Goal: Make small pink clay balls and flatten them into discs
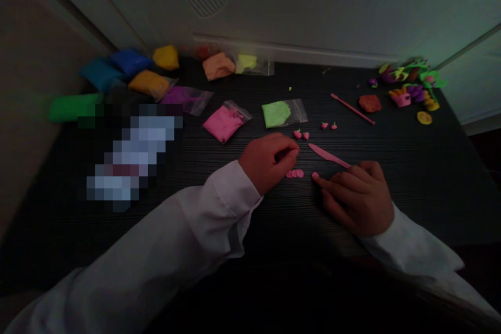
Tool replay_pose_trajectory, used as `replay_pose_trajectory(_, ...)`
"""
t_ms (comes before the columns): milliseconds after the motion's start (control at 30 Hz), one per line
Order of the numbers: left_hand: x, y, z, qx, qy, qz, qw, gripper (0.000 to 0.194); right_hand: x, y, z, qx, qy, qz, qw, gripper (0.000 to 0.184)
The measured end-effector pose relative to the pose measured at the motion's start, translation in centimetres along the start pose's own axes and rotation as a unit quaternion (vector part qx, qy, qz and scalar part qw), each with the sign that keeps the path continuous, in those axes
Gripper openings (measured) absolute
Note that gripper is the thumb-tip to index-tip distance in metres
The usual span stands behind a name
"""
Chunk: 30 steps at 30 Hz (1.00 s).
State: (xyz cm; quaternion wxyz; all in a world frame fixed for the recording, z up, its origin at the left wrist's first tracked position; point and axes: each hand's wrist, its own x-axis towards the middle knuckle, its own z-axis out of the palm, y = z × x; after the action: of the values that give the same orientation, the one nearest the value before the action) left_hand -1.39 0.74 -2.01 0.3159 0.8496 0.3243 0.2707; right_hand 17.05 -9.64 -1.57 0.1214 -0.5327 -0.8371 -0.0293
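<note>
My left hand (270, 159) hovers over the dark tabletop, thumb and forefinger pinched together; what they hold, if anything, is too small to make out. Just below its fingertips, several small flat pink clay discs (295, 173) lie overlapped in a row. With its forefinger stretched out, my right hand (358, 198) touches another pink clay disc (315, 175), its other fingers loosely bent. A pink plastic modelling knife (329, 155) lies beyond, its far end meeting the right hand's knuckles. Small pink clay buds with green tips (298, 134) sit behind the left fingertips.
Bags of pink clay (222, 122) and green clay (276, 114) lie ahead. More coloured clay packs (131, 62) line the back left, near a blurred-out object (135, 154). A thin pink rod (352, 108), a reddish-brown lump (370, 103) and finished clay figures (415, 94) stand at the right.
</note>
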Motion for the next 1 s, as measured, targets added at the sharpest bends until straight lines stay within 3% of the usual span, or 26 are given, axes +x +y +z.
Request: replay_pose_trajectory(1000, 0.01, 0.03, -0.07, 0.003, -0.005, 0.006, 1.0, 0.016, 0.04, 0.28, 0.22, 0.006, 0.007, 0.04, 0.999, 0.033)
